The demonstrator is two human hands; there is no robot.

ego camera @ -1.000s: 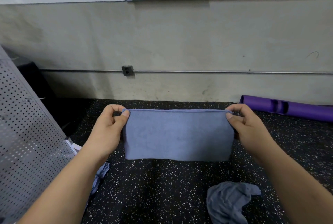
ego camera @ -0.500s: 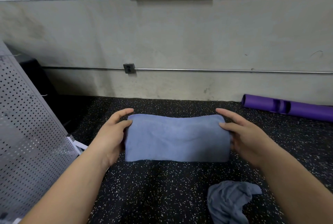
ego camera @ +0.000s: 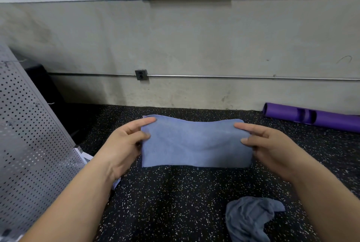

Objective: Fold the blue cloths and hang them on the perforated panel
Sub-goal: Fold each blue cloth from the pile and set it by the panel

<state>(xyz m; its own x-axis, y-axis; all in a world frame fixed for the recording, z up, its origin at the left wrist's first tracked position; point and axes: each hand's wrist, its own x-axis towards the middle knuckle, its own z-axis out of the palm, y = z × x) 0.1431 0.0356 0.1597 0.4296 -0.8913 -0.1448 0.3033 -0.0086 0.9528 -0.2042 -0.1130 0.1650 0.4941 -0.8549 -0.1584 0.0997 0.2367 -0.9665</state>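
Note:
A folded blue cloth [ego camera: 194,144] hangs in the air in front of me, a wide rectangle whose top edge sags in the middle. My left hand [ego camera: 124,146] pinches its left end between thumb and forefinger. My right hand [ego camera: 268,146] pinches the right end the same way. A second, crumpled grey-blue cloth [ego camera: 251,216] lies on the floor at the lower right. The grey perforated panel [ego camera: 29,134] leans at the left edge of the view.
The floor [ego camera: 185,202] is black speckled rubber. A purple foam roller [ego camera: 311,117] lies along the wall at the right. A scrap of pale blue fabric [ego camera: 116,183] shows under my left wrist by the panel's white foot [ego camera: 83,156].
The cloth's top edge was stretched taut between my hands; now it is slack and sagging. My fingers have straightened and shifted from the top corners onto the cloth's ends.

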